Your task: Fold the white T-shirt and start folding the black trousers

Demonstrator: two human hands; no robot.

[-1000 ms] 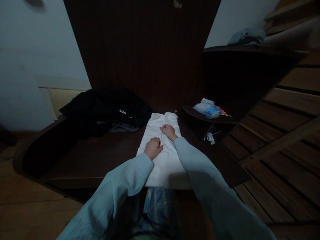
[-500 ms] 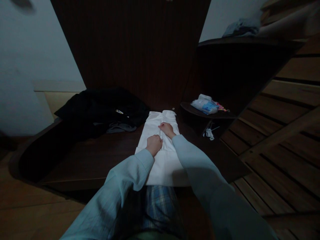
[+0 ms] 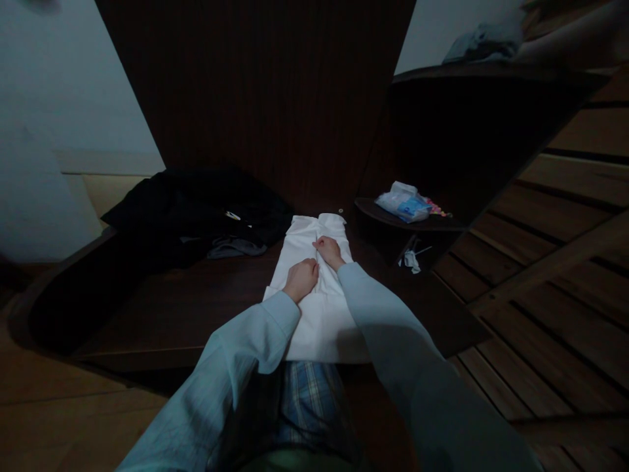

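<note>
White garment [image 3: 322, 321] on dark wooden table [image 3: 196, 308]

Black clothing heap [image 3: 196, 210] at left. Left hand [image 3: 301, 278], fingers curled, rests on the garment's midline; right hand [image 3: 330, 252], fingers bent, sits just beyond, up its long axis running away from the person; pinch on cloth cannot be told

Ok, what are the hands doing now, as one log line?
left hand: curled on white shirt | right hand: on shirt's middle | shirt: flat on dark table
</note>
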